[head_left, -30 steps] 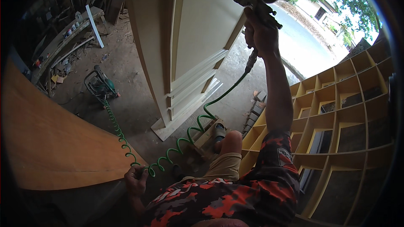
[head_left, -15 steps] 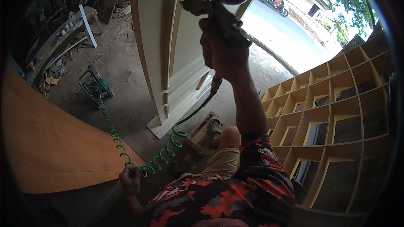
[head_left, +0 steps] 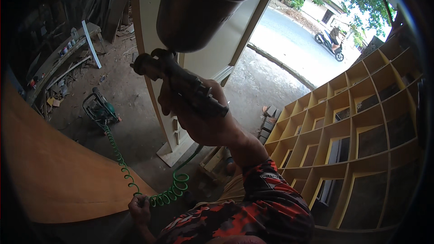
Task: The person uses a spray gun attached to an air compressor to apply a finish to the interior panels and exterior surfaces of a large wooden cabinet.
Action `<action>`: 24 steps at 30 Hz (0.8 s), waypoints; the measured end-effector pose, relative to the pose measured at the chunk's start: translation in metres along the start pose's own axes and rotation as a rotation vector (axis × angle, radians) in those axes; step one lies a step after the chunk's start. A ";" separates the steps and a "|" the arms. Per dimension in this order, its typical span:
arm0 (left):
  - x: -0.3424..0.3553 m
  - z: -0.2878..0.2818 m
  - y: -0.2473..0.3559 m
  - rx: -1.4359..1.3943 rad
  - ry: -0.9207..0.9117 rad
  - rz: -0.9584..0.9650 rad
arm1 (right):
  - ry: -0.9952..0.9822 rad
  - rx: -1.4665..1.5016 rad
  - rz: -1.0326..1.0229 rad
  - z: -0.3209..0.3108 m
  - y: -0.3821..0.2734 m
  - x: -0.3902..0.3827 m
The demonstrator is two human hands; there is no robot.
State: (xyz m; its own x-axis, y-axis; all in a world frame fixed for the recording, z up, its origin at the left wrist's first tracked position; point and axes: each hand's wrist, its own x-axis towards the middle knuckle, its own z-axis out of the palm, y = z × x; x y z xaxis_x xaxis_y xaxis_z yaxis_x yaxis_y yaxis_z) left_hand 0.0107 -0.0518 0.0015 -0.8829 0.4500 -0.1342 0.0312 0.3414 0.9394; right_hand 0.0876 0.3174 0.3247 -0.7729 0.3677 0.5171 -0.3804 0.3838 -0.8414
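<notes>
My right hand [head_left: 199,117] grips a dark spray gun [head_left: 174,79] with a large metal cup [head_left: 201,7] on top, raised in front of a cream wooden panel [head_left: 212,56] standing upright. My fingers are wrapped round the gun's handle, partly hidden behind its body. A green coiled hose [head_left: 174,190] runs below my right hand toward my left hand [head_left: 139,208], whose closed fingers hold the hose low beside a curved orange-brown board [head_left: 68,162]. The hose continues up to a green compressor [head_left: 101,108] on the floor.
A yellow wooden grid shelving unit [head_left: 343,140] stands at the right. A cluttered workbench [head_left: 63,54] with scrap wood is at the back left. A wooden pallet [head_left: 208,162] lies near my foot. Beyond a kerb is a sunlit street [head_left: 285,36] with a person on a scooter [head_left: 333,40].
My right hand with the spray gun has moved left and down, closer to my head. My left hand has dropped slightly with the hose. The scooter has moved along the street to the right.
</notes>
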 end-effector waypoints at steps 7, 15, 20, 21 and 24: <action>0.013 0.007 -0.011 -0.011 -0.026 -0.020 | 0.150 0.034 0.082 -0.020 0.010 0.004; 0.028 0.025 0.005 -0.053 -0.070 -0.031 | 0.308 0.113 0.047 -0.076 0.025 0.019; 0.035 0.035 0.025 -0.068 -0.103 -0.038 | 0.362 0.081 0.088 -0.113 0.036 0.027; 0.037 0.037 0.025 -0.065 -0.106 -0.037 | 0.366 0.081 0.088 -0.118 0.036 0.030; 0.044 0.045 0.026 -0.037 -0.114 -0.014 | 0.403 -0.055 0.099 -0.136 0.039 0.036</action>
State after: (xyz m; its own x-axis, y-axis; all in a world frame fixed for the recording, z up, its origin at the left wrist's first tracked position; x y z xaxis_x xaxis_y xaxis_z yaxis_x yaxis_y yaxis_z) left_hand -0.0066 0.0138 0.0059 -0.8240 0.5371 -0.1804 -0.0001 0.3183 0.9480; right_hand 0.1137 0.4604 0.3322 -0.5395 0.7029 0.4635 -0.2784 0.3706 -0.8861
